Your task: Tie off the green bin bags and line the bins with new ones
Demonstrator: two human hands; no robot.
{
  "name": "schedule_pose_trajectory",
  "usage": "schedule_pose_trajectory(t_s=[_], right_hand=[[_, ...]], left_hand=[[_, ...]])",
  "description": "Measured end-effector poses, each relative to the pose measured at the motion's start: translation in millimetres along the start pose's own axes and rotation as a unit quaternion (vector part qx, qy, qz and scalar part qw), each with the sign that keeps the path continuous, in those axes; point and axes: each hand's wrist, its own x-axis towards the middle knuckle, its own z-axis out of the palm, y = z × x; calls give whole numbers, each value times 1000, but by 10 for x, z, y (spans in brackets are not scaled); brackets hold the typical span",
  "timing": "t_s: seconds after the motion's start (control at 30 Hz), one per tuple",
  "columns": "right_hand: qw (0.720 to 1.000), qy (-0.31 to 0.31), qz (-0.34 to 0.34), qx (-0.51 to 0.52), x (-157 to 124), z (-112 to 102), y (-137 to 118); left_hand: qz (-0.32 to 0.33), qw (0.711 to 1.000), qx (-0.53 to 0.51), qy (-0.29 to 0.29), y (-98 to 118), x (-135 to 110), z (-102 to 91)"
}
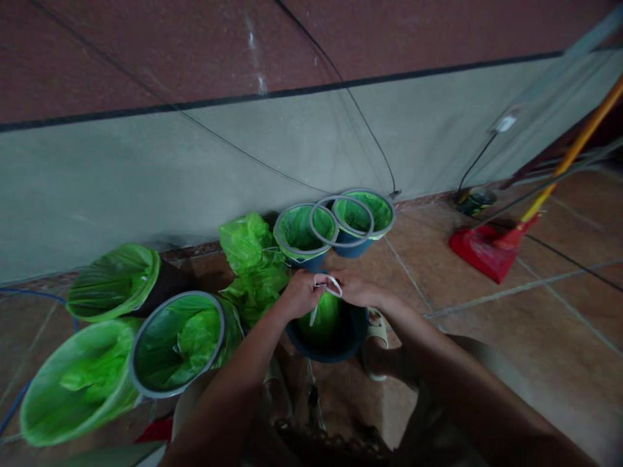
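A tiled floor (487, 311) of reddish-brown squares meets a wall (195, 168) painted grey below and dark red above, with thin cables running down it.

At the middle of the floor stands a dark blue bin (335, 337), its mouth facing upward toward the camera, so its long axis runs roughly upright. A green bag (325, 318) sits inside it. Both hands are over the near-left part of the bin's rim. The left hand (300, 293) and the right hand (359, 288) are closed, fingers pinched on a white ring (331, 283) stretched between them just above the bin. A loose white strip hangs from the ring down over the bag. The ring's long axis runs left to right, from one hand to the other.

Just behind the bin, against the wall, stand two more blue bins (335, 227) lined in green, a grey hoop lying across their mouths where they meet. Left of the bin lies a heap of loose green bags (250, 259). Further left of the bin is a cluster of lined bins (126, 337), tipped so that their mouths point toward the camera. Well to the right of the bin, a red broom head (479, 250) rests on the floor, its yellow-orange handle slanting up to the right. A pale sandal (376, 331) shows just right of the bin.
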Motion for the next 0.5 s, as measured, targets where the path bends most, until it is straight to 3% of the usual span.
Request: schedule_pose_trajectory(t_s=[0.17,0.23,0.33,0.5], right_hand=[[995,68,-52,43,45,0,-58],[991,37,-66,114,49,14,-54],[978,-34,-10,208,44,67,-16],[945,-73,31,316,11,87,-54]], left_hand=[[63,996,59,30,80,-39,-98],[85,993,72,41,93,-57,-138],[115,987,102,51,104,-86,-195],[165,972,142,89,110,-129,-254]])
